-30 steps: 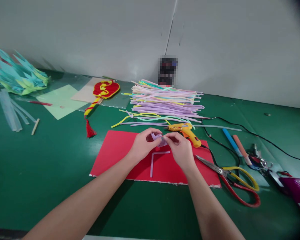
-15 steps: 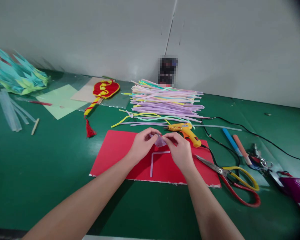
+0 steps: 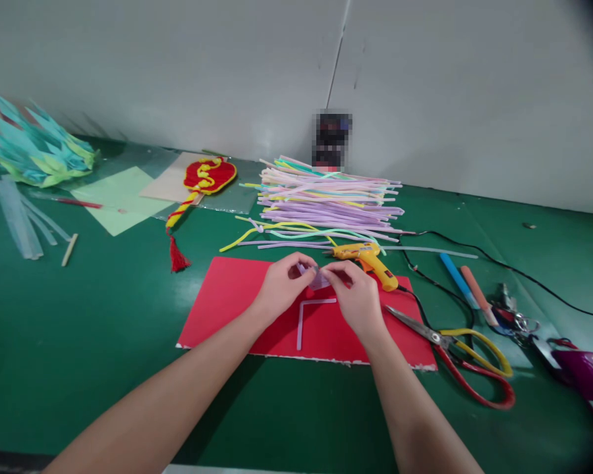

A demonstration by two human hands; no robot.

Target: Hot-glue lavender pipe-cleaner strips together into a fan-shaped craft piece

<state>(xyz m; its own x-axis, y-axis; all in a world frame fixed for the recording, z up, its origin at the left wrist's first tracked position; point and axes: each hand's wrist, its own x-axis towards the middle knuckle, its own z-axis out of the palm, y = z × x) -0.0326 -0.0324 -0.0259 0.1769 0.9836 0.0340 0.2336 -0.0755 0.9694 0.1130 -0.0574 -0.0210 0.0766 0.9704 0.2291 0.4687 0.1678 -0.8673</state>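
Observation:
Over the red board (image 3: 227, 303), my left hand (image 3: 286, 280) and my right hand (image 3: 353, 289) are close together with fingertips pinched. Both grip a small pale lilac piece (image 3: 319, 280) between them; the fingers partly cover it and its exact kind is unclear. Just below, a lilac pipe cleaner (image 3: 300, 322) bent at a right angle lies flat on the board. A yellow hot glue gun (image 3: 370, 260) rests beyond my right hand, on the board's far edge. Scissors (image 3: 437, 339) with red and yellow handles lie right of my right wrist.
Behind the board is a pile of pastel pipe cleaners (image 3: 326, 197). A red and yellow fan-shaped ornament (image 3: 210, 176) with a tassel lies left of it. Glue sticks (image 3: 20, 217) lie far left. Two pens (image 3: 459, 280), a black cord (image 3: 514, 270) and a purple tool (image 3: 583, 368) are right.
The lilac piece has turned slightly between my fingertips. Both hands stay in nearly the same place, and nothing else has visibly moved.

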